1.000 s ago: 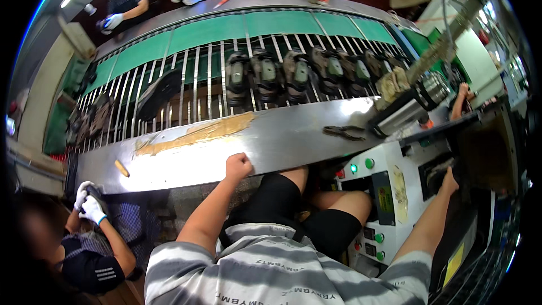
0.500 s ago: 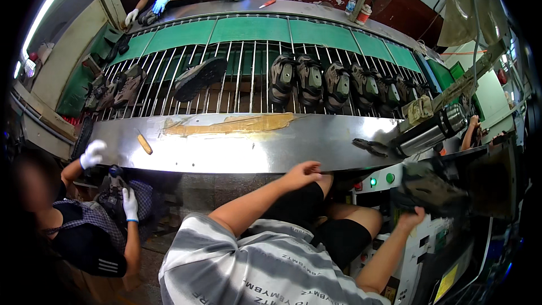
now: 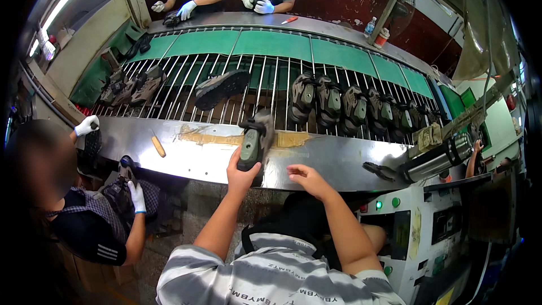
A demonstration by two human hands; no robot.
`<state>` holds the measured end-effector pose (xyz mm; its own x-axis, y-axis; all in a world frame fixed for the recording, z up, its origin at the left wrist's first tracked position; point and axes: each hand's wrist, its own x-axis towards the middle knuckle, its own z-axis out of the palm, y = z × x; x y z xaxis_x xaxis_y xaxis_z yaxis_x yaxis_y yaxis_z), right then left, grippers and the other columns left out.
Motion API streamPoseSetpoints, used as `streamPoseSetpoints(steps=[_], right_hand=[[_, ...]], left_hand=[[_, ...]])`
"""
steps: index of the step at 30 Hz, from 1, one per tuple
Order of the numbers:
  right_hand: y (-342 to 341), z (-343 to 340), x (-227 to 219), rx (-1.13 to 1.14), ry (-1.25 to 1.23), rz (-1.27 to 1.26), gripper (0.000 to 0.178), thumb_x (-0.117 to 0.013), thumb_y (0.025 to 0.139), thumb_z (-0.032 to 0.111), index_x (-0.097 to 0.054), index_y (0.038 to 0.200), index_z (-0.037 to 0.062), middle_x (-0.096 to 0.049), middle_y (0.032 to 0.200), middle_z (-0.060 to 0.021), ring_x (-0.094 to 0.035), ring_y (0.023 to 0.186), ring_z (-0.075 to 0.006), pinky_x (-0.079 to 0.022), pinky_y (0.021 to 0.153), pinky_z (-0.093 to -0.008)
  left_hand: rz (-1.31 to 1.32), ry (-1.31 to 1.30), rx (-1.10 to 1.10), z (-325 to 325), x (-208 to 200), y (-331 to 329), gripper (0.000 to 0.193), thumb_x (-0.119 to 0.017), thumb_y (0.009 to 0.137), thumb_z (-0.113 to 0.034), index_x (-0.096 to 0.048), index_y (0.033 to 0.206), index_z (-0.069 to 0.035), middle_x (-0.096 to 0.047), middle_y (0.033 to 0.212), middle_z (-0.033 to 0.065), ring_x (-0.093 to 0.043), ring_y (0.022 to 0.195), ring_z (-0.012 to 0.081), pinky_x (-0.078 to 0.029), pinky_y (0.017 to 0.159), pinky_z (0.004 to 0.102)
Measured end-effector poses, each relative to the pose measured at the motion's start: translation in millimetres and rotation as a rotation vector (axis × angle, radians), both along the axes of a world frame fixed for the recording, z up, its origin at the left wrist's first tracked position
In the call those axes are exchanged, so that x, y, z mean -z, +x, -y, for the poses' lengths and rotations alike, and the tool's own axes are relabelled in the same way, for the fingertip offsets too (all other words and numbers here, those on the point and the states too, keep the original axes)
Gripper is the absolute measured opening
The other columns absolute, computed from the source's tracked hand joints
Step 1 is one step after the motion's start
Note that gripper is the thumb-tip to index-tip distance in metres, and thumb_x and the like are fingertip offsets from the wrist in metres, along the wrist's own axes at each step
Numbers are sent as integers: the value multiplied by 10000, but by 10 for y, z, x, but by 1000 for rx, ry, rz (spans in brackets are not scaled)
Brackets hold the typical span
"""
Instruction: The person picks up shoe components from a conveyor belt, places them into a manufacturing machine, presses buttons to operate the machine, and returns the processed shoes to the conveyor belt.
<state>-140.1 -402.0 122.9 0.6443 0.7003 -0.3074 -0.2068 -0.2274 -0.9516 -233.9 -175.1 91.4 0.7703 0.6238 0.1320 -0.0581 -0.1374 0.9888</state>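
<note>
My left hand [image 3: 239,173] grips the heel end of a brown-grey shoe [image 3: 264,129] with a green shoe last [image 3: 249,148] inside it. The shoe is tilted up over the near metal ledge [image 3: 339,161], its toe toward the rollers. Just right of it, my right hand [image 3: 307,181] hovers with fingers apart and holds nothing. Beyond the ledge, several similar shoes with green lasts [image 3: 303,101] stand in a row on the roller conveyor [image 3: 271,87]. One shoe lies on its side [image 3: 222,90], its dark sole showing.
An awl-like tool with a wooden handle [image 3: 158,147] lies on the ledge. Dark pliers [image 3: 378,171] and a steel flask [image 3: 437,160] are at its right end. A machine with lit buttons [image 3: 395,220] stands right. A gloved co-worker [image 3: 90,220] sits left; two others work across the conveyor.
The shoe, earlier in my right hand beside the machine, is now in my left hand over the ledge. My right hand has come in to the middle, empty. The view has shifted slightly.
</note>
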Motion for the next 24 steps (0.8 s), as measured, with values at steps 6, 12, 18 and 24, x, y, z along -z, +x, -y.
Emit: streamPoseSetpoints(steps=[6, 12, 18, 24], right_hand=[[307, -23, 584, 173, -316, -269, 312, -594, 910, 302, -644, 971, -1, -669, 814, -71, -629, 693, -134, -499, 642, -259], [607, 125, 878, 352, -468, -506, 687, -355, 932, 577, -650, 852, -38, -669, 730, -134, -615, 536, -201, -490, 511, -292], [734, -9, 1056, 424, -584, -588, 948, -115, 902, 697, -664, 805, -70, -673, 722, -167, -604, 516, -259, -483, 491, -330], [791, -218, 792, 562, -710, -655, 960, -110, 906, 704, -646, 737, -74, -629, 629, -161, -542, 450, -255, -468, 460, -350]], left_hand=[[-14, 243, -70, -214, 254, 269, 597, -683, 668, -97, -542, 1237, 11, -528, 1299, 191, -512, 1211, 328, -383, 1040, 383], [35, 376, -296, -19, 365, 994, 548, -673, 693, -86, -556, 1215, 32, -545, 1276, 199, -506, 1215, 340, -379, 1038, 393], [-23, 234, -345, -367, 353, 2132, 513, -683, 716, -201, -610, 1192, -24, -571, 1258, 161, -534, 1172, 333, -417, 1002, 399], [146, 443, -382, -611, 817, 2765, 538, -711, 729, -123, -549, 1229, -5, -562, 1231, 175, -541, 1145, 355, -420, 989, 395]])
